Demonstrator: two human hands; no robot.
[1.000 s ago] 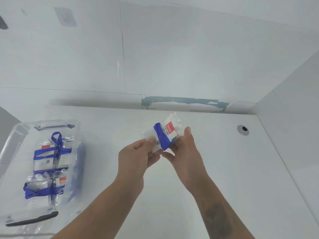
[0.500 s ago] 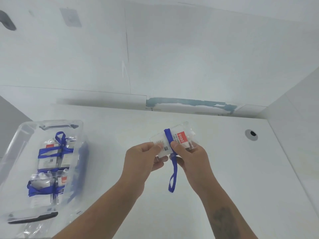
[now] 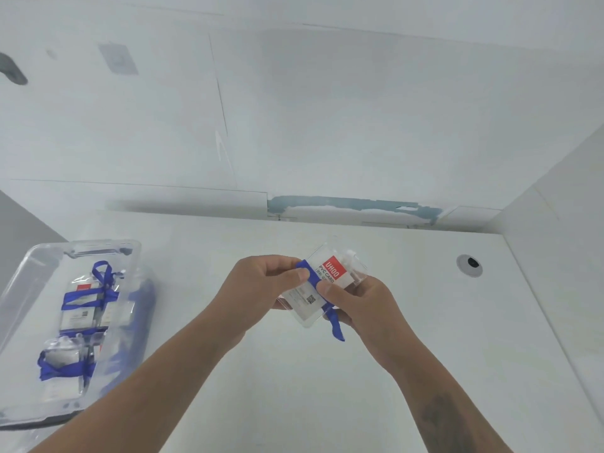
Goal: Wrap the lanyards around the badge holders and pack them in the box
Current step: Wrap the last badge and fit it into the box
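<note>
Counter point(image 3: 294, 387) white, wall behind it, one round grommet hole point(image 3: 469, 265) at far right. One clear plastic box point(image 3: 29, 276) at left edge, lid off, holding two badge holders already wrapped in blue lanyard: far one point(image 3: 86, 302), near one point(image 3: 63, 362). A third badge holder point(image 3: 322, 286) is held in the air above mid-counter, long axis diagonal, red-label end pointing up-right and away, other end down-left. Left hand point(image 3: 261, 289) fingers pinch its blue lanyard point(image 3: 335, 325) against the holder's left edge. Right hand point(image 3: 362, 305) grips the holder from the right, thumb on its face; short lanyard tail hangs below.
</note>
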